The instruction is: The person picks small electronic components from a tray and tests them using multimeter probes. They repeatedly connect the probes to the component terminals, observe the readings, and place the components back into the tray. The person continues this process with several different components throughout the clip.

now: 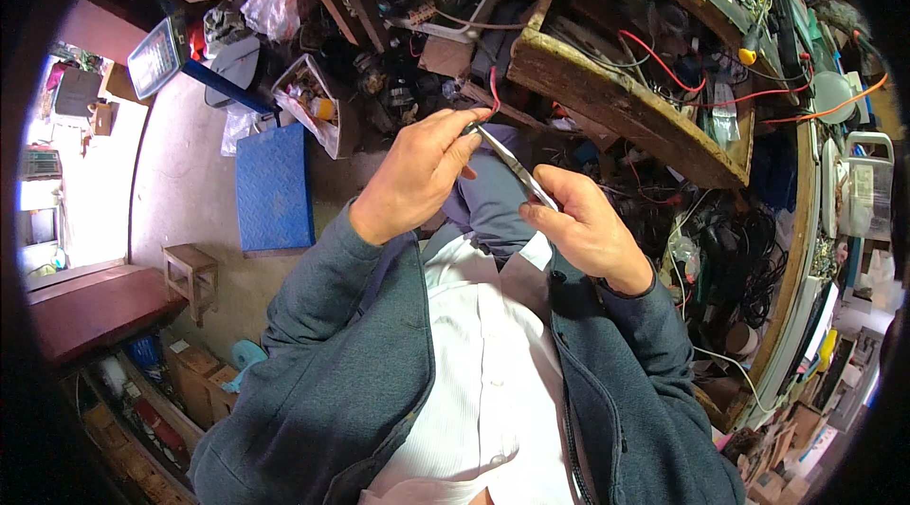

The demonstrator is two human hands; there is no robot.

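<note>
My left hand (422, 164) is closed in a pinch at mid-height, just above my lap. Out of its fingertips sticks a short piece of red wire (494, 88); a dark part beside it is mostly hidden by the fingers. In my right hand (592, 230) is a long, slim silver tweezer-like tool (515, 169), gripped between thumb and fingers. Its narrow tip reaches up and left to the dark part at my left fingertips. My right hand covers the tool's other end, so its exact kind is uncertain.
An open wooden drawer (626, 102) with wires juts out ahead on the right. Tangled black cables (730, 254) lie below it. To the left stand a blue platform scale (275, 192), a box of odds and ends (327, 116) and a small wooden stool (191, 273).
</note>
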